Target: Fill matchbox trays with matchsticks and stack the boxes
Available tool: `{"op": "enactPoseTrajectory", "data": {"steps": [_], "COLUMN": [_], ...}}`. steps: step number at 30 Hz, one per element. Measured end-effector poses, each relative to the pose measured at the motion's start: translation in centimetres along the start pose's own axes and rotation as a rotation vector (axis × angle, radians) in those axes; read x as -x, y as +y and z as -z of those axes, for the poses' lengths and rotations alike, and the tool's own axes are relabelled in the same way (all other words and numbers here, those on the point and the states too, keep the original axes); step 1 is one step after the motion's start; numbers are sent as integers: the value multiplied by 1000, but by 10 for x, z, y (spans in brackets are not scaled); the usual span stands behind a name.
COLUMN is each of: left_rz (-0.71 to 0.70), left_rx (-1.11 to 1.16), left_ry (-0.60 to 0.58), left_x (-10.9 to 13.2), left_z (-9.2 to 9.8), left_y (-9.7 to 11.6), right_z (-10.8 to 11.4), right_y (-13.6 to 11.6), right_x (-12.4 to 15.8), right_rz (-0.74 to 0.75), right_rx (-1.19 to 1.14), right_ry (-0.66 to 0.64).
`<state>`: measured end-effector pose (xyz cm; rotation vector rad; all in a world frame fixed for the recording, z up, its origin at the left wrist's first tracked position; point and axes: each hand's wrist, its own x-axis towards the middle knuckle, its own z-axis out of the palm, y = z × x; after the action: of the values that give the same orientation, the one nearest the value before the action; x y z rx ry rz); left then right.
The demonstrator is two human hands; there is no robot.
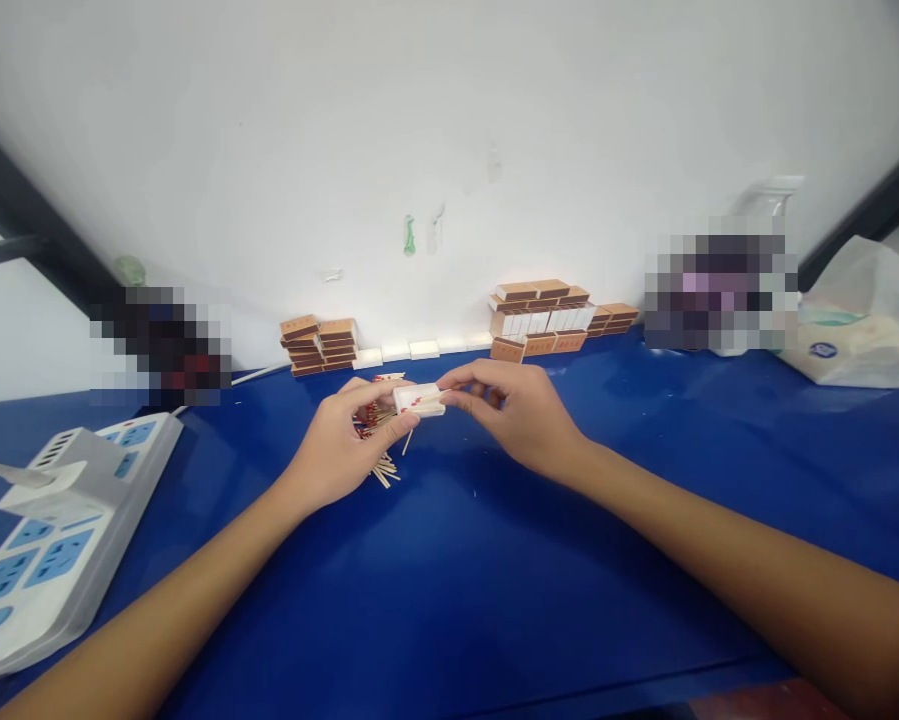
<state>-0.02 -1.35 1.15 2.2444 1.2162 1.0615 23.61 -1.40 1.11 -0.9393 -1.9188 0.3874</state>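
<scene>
My left hand is closed round a bundle of red-tipped matches, and its thumb and fingers also grip a small white matchbox tray. My right hand pinches the tray's right end; a few matches lie in the tray. Both hands meet above the blue table, a little in front of the back wall.
Stacks of brown matchboxes stand at the wall: one left of centre, a larger one right of centre, with white inner trays in a row between. A white power strip lies at left. A plastic bag sits at far right.
</scene>
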Motion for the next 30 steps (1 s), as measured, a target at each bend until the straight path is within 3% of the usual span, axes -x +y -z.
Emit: {"op": "enactPoseTrajectory", "data": {"steps": [10,30], "left_rz": [-26,5], "left_rx": [29,34], "left_ry": [-11,-15], "left_x": [1,-1], "left_z": [-1,3], "left_y": [1,2], "right_z": [-5,-5], "right_y": [0,0], "right_x": [1,1], "right_rz": [-211,-199], "right_rx": [-210,-204], "right_ry": [14,-37]}}
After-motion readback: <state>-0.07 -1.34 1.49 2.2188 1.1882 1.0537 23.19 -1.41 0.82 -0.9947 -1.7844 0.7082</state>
